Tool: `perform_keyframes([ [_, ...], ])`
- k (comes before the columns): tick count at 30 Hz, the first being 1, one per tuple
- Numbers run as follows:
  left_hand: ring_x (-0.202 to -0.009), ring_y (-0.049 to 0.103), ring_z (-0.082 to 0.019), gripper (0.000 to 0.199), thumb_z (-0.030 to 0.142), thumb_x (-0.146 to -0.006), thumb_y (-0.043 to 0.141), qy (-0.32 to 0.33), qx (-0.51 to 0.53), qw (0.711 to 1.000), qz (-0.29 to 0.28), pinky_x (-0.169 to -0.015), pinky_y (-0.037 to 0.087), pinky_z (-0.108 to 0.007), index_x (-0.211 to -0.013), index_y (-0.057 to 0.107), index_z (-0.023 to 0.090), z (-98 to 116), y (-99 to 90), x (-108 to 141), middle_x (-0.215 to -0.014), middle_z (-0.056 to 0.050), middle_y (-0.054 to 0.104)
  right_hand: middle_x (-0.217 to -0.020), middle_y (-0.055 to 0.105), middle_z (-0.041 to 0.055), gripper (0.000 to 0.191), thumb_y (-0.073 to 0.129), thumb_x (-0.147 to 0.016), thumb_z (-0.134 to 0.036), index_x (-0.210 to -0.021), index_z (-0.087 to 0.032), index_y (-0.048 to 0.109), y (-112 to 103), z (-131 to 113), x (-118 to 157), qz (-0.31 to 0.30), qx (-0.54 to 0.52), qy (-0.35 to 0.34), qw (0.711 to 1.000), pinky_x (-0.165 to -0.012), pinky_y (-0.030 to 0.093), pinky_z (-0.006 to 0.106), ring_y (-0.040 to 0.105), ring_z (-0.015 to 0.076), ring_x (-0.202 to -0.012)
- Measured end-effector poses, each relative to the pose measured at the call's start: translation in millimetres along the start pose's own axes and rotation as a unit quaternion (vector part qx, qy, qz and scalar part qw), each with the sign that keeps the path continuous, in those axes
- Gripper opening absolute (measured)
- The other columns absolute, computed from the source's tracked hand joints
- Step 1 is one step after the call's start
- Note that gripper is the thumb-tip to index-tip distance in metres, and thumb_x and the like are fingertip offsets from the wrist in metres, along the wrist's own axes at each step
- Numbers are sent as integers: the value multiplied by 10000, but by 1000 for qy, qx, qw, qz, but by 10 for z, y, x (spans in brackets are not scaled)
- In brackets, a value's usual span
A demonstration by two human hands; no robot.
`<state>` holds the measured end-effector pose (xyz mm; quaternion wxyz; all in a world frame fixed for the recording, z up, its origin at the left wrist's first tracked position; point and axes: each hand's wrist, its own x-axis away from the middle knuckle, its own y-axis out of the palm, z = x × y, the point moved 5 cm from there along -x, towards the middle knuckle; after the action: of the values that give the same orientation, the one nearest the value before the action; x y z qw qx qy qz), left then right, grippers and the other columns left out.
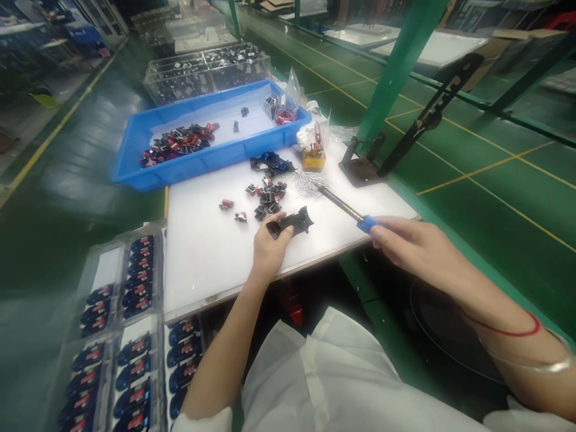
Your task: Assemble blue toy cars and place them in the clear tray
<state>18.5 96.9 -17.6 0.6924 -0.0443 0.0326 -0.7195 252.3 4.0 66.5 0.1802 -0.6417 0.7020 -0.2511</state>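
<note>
The left hand (272, 243) pinches a black part (297, 222) between thumb and fingers over the white desk (202, 258), beside small red-and-black pieces (270, 199). The part is long and matte, its right end flared with pointed corners. The right hand's (409, 240) fingers close around a slim tool's (342, 204) blue handle, its tip near thin silvery pins (309, 183).

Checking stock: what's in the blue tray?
Heap of red and black parts, two loose dark pieces, clear bag of parts, over white liner. Anything under the heap or bag is covered.
</note>
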Motion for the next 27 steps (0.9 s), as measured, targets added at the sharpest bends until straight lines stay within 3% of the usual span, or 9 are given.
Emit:
perform_keyframes([
  [4, -1034, 684, -220, 376, 262, -783, 678, 20, -27, 999, -7, -971, 542, -399, -1152, 670, 190, 83, -15, 40, -1130, -77, 719, -469, 358, -90, 498, 710, -737, -669, -837, -204, 562, 254, 91, -283, -17, -185, 48, 981, -358, 213, 207, 308, 88, -383],
  [7, -1011, 696, -216, 371, 236, -778, 675, 67, -86, 994, -6, -932, 556, -365, -1147, 665, 197, 235, -20, 140, -1104, -72, 728, -423, 316, -106, 470, 726, -747, -632, -752, -205, 529, 484, 108, -463, -51, -261, 71, 961, -349, 163, 180, 248, 65, -364],
  [10, -957, 717, -199, 396, 216, -802, 654, 153, -143, 977, -26, -880, 578, -335, -1197, 626, 220, 363, 17, 269, -1017, -45, 751, -479, 437, -65, 414, 725, -796, -554, -729, -187, 548, 625, 42, -559, -70, -318, 73, 943, -337, 141, 168, 269, 50, -361],
  [13, -966, 733, -189, 410, 195, -850, 617, 277, -204, 938, -50, -885, 593, -330, -1257, 578, 227, 427, 68, 396, -1016, -40, 765, -539, 508, -48, 353, 761, -785, -471, -770, -173, 571, 675, -23, -586, -78, -369, 81, 923, -324, 129, 164, 267, 36, -354],
  [16, -981, 741, -190, 387, 152, -885, 586, 400, -259, 877, -62, -890, 604, -316, -1266, 572, 212, 454, 95, 502, -1065, -72, 765, -434, 408, -94, 324, 809, -741, -399, -778, -176, 577, 680, -40, -568, -101, -380, 90, 915, -331, 126, 152, 249, 40, -349],
  [21, -1074, 713, -205, 388, 127, -937, 512, 502, -315, 797, -118, -959, 588, -342, -1317, 545, 193, 492, 109, 599, -1139, -108, 744, -434, 469, -62, 338, 839, -695, -345, -876, -151, 629, 646, 14, -486, -113, -365, 105, 918, -348, 167, 143, 359, 68, -392],
  [24, -1157, 676, -217, 413, 129, -960, 481, 527, -329, 774, -122, -1007, 567, -378, -1363, 512, 209, 509, 73, 611, -1216, -111, 713, -461, 519, -44, 404, 850, -664, -342, -944, -145, 634, 641, 11, -432, -102, -364, 104, 920, -357, 187, 152, 365, 68, -390],
  [27, -1233, 623, -252, 504, 230, -952, 561, 513, -324, 789, -91, -1038, 538, -427, -1437, 424, 205, 513, -24, 582, -1291, -150, 657, -501, 558, -34, 486, 853, -626, -384, -984, -148, 625, 629, -25, -394, -58, -371, 90, 922, -356, 197, 170, 366, 68, -379],
])
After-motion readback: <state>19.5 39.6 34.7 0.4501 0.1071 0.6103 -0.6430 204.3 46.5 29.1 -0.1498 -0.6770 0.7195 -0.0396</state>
